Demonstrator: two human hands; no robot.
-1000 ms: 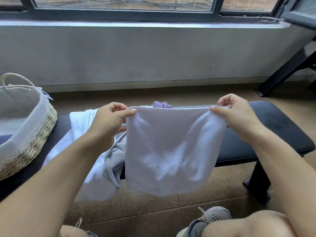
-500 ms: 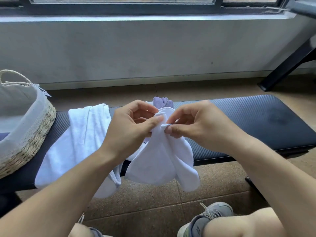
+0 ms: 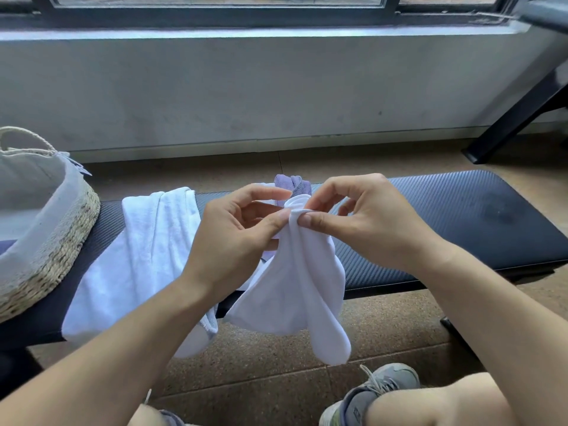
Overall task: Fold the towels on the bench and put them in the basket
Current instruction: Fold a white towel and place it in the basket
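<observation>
The small white towel (image 3: 292, 287), spread wide a second ago, is now pinched at its joined top corners by the left hand (image 3: 236, 238) and right hand (image 3: 362, 222) above the tabletop (image 3: 445, 229), so the first fold is judged made, the basket (image 3: 49, 229) waiting far left.

held towel (image 3: 295, 290): small, white, pinched at its gathered top corners, hanging in loose folds before the bench.
white towel (image 3: 147, 259): larger, unfolded, draped over the bench's front edge.
purple towel (image 3: 292, 183): crumpled, mostly hidden.
bench (image 3: 445, 229): dark, padded.
basket (image 3: 52, 241): woven, cloth-lined, on the bench's left end.
</observation>
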